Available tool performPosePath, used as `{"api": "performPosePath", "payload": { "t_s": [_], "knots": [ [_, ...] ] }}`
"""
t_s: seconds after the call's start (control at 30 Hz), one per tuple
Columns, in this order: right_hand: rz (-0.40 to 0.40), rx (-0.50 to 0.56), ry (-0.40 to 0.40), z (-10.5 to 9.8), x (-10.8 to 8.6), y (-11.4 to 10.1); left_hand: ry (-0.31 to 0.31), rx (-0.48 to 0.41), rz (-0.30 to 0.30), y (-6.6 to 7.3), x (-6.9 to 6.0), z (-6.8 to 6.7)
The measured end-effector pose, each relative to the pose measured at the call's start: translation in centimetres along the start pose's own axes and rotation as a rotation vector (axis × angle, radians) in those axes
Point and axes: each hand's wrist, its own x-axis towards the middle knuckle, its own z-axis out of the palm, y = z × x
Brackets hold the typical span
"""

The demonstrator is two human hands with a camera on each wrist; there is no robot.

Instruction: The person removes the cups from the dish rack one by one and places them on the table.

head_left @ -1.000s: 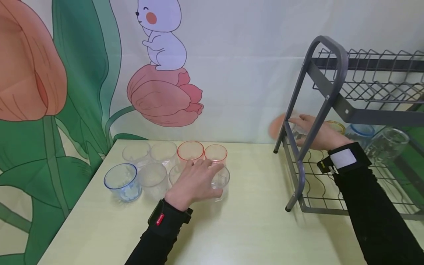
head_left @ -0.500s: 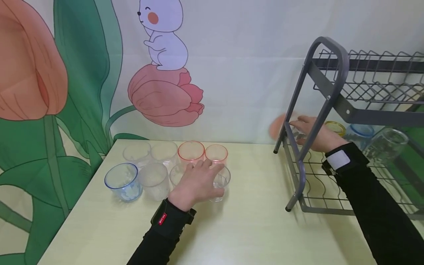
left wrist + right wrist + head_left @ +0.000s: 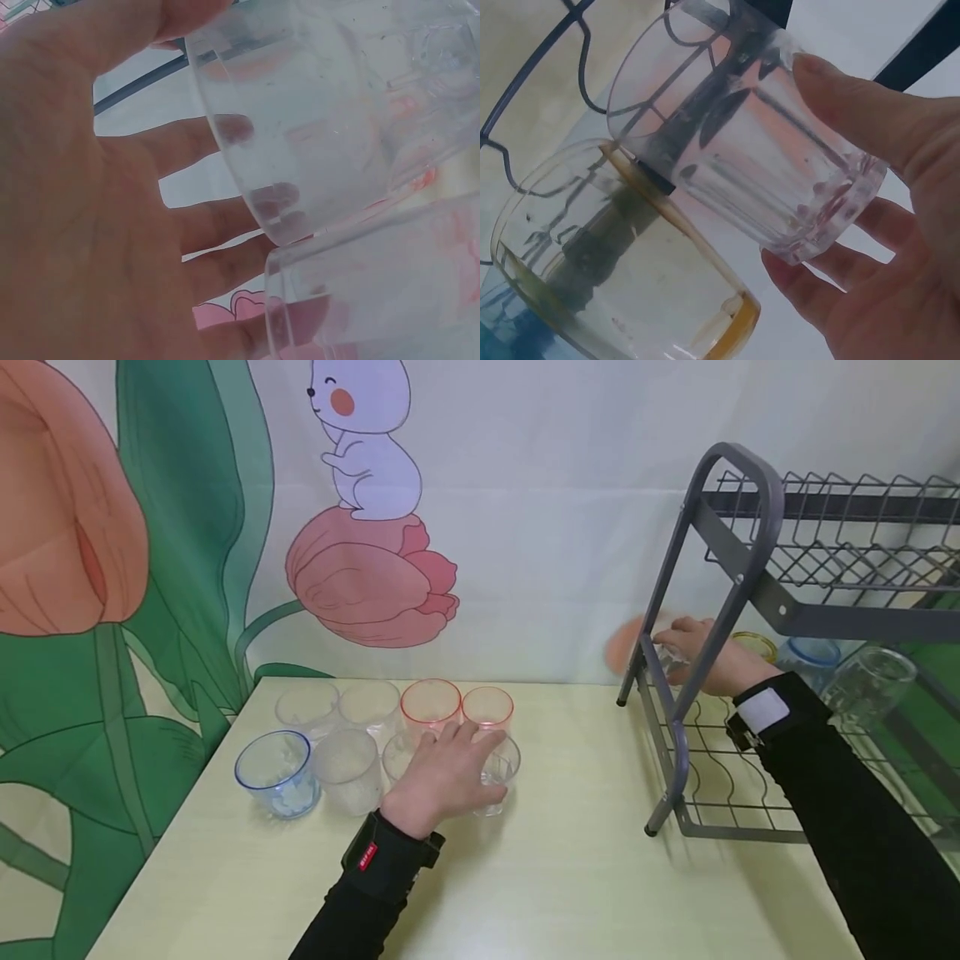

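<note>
In the head view my left hand (image 3: 446, 777) is at the front right of a group of glasses on the table. It holds a clear glass (image 3: 497, 768), thumb on the near side; in the left wrist view, fingertips show through the wall of this clear glass (image 3: 330, 112). My right hand (image 3: 723, 660) reaches into the lower rack tier at the far left corner. It grips a faceted clear tumbler (image 3: 742, 142) near its base, with the rim toward the rack. Beside that tumbler stands a yellow-rimmed glass (image 3: 645, 255), base up.
The two-tier grey wire rack (image 3: 738, 585) stands at the right; its upright partly hides my right hand. A blue glass (image 3: 810, 660) and a larger clear glass (image 3: 870, 685) are on its lower tier. Red-rimmed glasses (image 3: 431, 703) and a blue-rimmed glass (image 3: 277, 772) share the table group.
My right wrist has turned and shifted slightly, while the hand stays at the rack corner with the tumbler. My left hand has moved a touch to the right at the same glass.
</note>
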Motion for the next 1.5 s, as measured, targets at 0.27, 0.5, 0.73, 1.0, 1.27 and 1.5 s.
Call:
{"api": "performPosePath", "payload": {
  "t_s": [0.27, 0.5, 0.73, 1.0, 1.27, 1.5],
  "knots": [
    [-0.048, -0.048, 0.047, -0.4, -1.2, -0.7, -0.013, -0.002, 0.000, 0.1, -0.1, -0.1],
    [-0.080, 0.031, 0.130, -0.7, -2.2, -0.8, -0.025, 0.002, 0.004, -0.1, -0.4, -0.5],
    [-0.084, 0.089, 0.218, -1.6, -3.5, -0.8, -0.030, -0.058, 0.032, 0.2, -0.9, -1.2],
    [-0.070, 0.049, 0.333, -1.8, -7.2, -1.4, -0.021, -0.105, 0.096, 0.6, -1.6, -2.3],
    [0.002, 0.037, 0.355, -2.2, -9.7, -2.2, -0.021, -0.125, 0.157, 0.9, -2.4, -3.2],
    [0.038, 0.008, 0.373, -2.1, -12.0, -2.2, 0.001, -0.139, 0.208, 0.9, -2.4, -3.2]
  ]
}}
